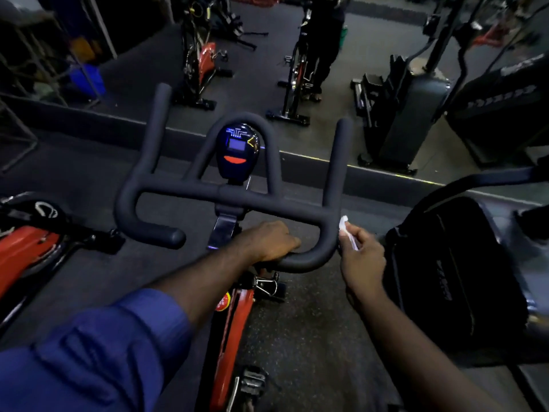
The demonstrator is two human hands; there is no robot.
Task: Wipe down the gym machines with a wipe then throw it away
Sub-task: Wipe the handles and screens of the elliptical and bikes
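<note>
Blue sleeve [98,346] nearest me runs out to my left grip [267,240], curled round the near right end of the black handlebar [178,190]. My right grip [361,257] pinches the white wipe [346,230], pressing it against the outer side of that same bend. Beyond, the bike's console [236,150] glows blue between the bars, above a red frame [234,328].

No legible text; round sticker [223,301] on red bike frame [234,331], lettering on black bag [463,263] blurred.
</note>
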